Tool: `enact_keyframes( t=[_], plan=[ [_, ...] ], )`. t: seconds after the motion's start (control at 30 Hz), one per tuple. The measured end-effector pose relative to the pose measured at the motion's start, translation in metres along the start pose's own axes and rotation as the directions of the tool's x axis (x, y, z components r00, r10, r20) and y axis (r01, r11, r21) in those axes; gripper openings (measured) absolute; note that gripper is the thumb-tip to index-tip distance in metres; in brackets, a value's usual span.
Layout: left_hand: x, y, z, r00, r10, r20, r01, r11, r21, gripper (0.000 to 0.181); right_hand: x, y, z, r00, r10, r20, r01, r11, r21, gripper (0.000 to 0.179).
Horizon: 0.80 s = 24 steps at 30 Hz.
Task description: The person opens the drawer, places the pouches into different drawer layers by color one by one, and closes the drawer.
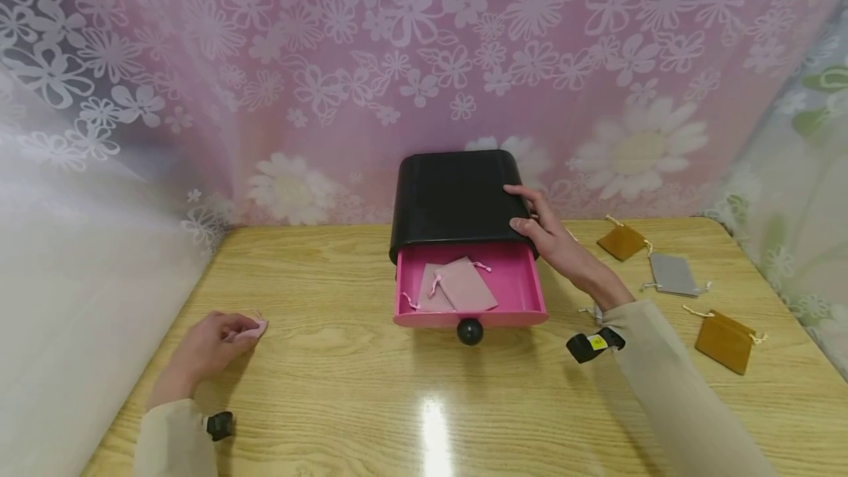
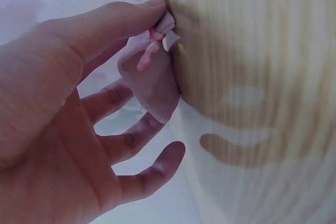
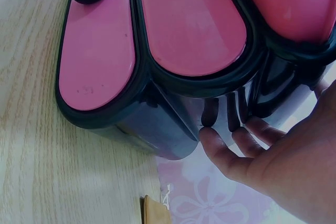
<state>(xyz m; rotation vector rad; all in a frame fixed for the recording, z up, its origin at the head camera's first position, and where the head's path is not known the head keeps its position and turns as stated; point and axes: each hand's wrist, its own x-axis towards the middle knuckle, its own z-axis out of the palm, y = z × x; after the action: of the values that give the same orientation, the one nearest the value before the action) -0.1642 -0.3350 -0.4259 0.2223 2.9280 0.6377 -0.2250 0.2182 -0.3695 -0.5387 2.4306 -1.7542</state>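
Observation:
At the left of the table, my left hand (image 1: pixel 205 348) pinches a small pink drawstring pouch (image 2: pixel 152 85) between thumb and fingertips. Its pink cord hangs by the thumb, and the other fingers are spread loosely. My right hand (image 1: pixel 559 249) rests against the right side and upper edge of a black drawer cabinet (image 1: pixel 457 193). In the right wrist view its extended fingertips touch the cabinet's glossy side wall. The cabinet's top pink drawer (image 1: pixel 520 308) is pulled out, with a round black knob (image 1: pixel 470 331) in front. Two pink pouches (image 1: pixel 467 285) overlap inside it.
Right of the cabinet lie a brown pouch (image 1: pixel 621 241), a grey pouch (image 1: pixel 673 274) and another brown pouch (image 1: pixel 725 341). Part of a grey pouch shows beside the right sleeve (image 1: pixel 669 366). Lower pink drawers (image 3: pixel 97 61) are pushed in. A flowered curtain (image 1: pixel 371 94) hangs behind the table.

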Motion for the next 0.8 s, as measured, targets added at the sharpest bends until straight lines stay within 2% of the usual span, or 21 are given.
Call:
enact_keyframes(
  t=[0.17,0.43,0.63,0.8],
  plan=[
    [0.002,0.007,0.003,0.999,0.005,0.039,-0.004,1.0,-0.029,0.026,-0.001,0.0,0.0,1.0,0.003,0.007,-0.003,1.0,0.005,0.057],
    [0.006,0.018,0.008,0.998,0.053,0.015,-0.053,0.998,-0.033,0.024,-0.001,0.002,-0.001,1.0,0.005,0.008,-0.005,1.0,0.007,0.057],
    [0.008,0.025,0.01,0.995,0.084,-0.057,-0.086,0.996,-0.032,0.026,-0.001,0.002,0.0,1.0,0.006,0.009,-0.006,1.0,0.002,0.057],
    [0.009,0.03,0.012,0.979,0.132,-0.152,-0.134,0.991,-0.003,0.022,-0.002,0.001,-0.001,1.0,0.004,0.008,-0.004,1.0,0.001,0.057]
  ],
)
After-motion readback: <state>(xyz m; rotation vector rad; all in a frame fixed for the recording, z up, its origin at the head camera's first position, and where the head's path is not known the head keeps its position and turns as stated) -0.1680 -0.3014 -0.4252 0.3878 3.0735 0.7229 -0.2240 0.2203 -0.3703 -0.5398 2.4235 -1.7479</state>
